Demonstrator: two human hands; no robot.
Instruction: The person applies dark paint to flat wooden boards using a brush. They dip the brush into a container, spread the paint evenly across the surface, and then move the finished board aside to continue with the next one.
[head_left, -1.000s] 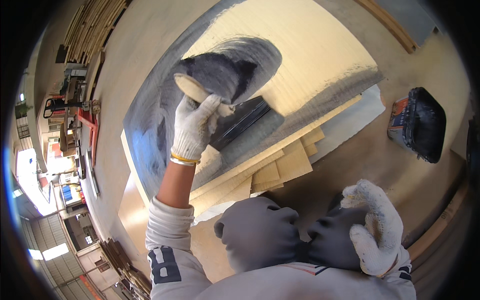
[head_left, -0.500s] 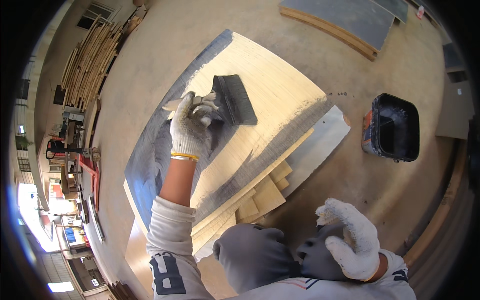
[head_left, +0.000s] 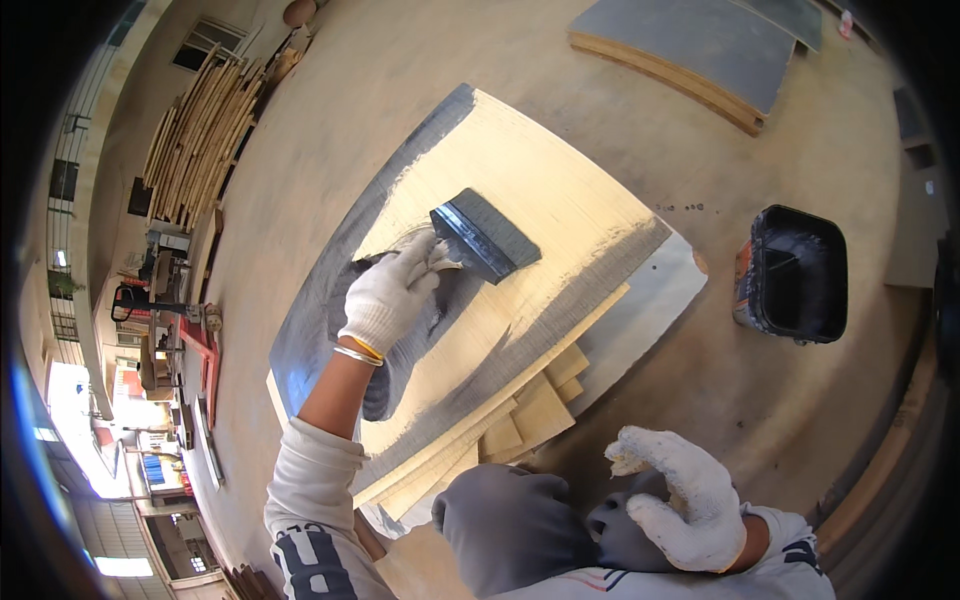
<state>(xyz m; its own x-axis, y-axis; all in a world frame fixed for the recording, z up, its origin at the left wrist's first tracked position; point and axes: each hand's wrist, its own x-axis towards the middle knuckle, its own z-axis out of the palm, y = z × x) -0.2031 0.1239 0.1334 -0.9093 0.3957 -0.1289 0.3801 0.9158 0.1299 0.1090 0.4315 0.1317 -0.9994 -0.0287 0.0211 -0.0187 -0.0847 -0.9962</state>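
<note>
My left hand [head_left: 390,295], in a white knit glove, grips the handle of a wide flat brush [head_left: 483,238] with dark bristles. The brush rests on a pale plywood sheet [head_left: 545,185] lying on the floor, partly coated in dark grey paint along its left edge and near side. My right hand [head_left: 680,495], also gloved in white, rests on my knee with fingers loosely curled and nothing in it. My grey-clad knees [head_left: 510,520] are at the bottom of the view.
A black paint tub [head_left: 795,272] stands on the concrete floor to the right. Several smaller plywood pieces [head_left: 530,420] stick out under the sheet. A grey-painted board stack [head_left: 700,50] lies at the top right. Timber is stacked [head_left: 195,140] at the left.
My left hand has swept the brush from the sheet's far painted corner toward its middle. The view has pulled back, so the tub and far boards show more fully. My right hand stays on the knee.
</note>
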